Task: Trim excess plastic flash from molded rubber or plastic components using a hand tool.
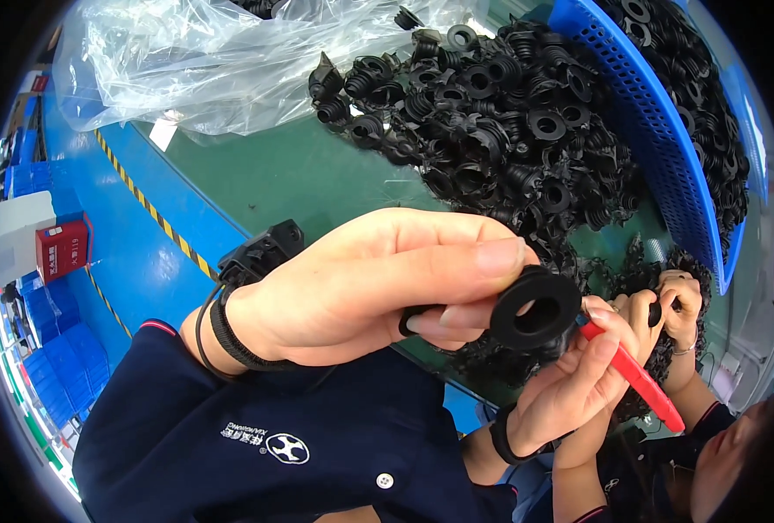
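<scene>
Near the middle of the view, my left hand [395, 279] pinches a black ribbed rubber boot [551, 336] between thumb and fingers, its round hole facing me. Another bit of black rubber [410, 322] shows among the curled fingers of that hand; its shape is mostly hidden. Just right of the boot, my right hand [570, 379] is closed around a slim red-handled tool [640, 381]. The tool's dark tip is close to the boot's edge; I cannot tell whether they touch.
A heap of black rubber boots [491, 113] covers the green table [273, 179]. A blue perforated basket [644, 105] holds more at the right. Clear plastic sheeting [221, 70] lies at the far left. Beside me at right, a co-worker's hands [670, 309] handle a black piece.
</scene>
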Demonstrator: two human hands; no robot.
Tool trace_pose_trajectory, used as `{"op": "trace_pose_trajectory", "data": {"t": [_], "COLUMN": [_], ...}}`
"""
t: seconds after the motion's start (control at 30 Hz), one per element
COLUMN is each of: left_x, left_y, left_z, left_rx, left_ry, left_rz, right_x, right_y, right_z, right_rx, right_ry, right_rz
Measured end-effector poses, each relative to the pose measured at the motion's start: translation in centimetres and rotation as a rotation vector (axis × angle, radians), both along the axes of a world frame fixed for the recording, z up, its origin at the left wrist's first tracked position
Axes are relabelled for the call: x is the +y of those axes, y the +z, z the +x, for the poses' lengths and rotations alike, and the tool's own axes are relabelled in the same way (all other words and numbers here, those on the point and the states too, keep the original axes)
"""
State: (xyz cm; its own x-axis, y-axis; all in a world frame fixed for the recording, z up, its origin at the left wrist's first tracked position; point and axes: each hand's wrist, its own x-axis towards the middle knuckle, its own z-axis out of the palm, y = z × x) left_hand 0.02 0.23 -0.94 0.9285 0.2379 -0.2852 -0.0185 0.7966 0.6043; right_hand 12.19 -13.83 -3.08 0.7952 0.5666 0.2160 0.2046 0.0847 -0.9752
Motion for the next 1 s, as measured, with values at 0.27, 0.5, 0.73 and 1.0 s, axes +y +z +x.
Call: {"op": "trace_pose_trajectory", "data": {"t": [0.27,0.5,0.73,1.0], "left_x": [-0.2,-0.4,-0.1,0.4], "left_y": [0.0,-0.3,-0.2,-1.1], "left_z": [-0.2,-0.2,0.0,-0.7], "left_rx": [0.018,0.065,-0.044,0.028], "left_ry": [-0.039,-0.101,-0.171,-0.053], "left_rz": [-0.052,-0.067,-0.092,0.062], "right_x": [0.8,1.2,1.7,2.1], "right_y": [0.1,0.2,0.1,0.3], "right_z": [-0.5,-0.8,-0.6,-0.7], "right_rx": [0.028,0.012,-0.019,0.0], "right_ry": [0.006,0.027,0.084,0.12], "right_rz": [0.011,0.015,0.101,-0.008]}}
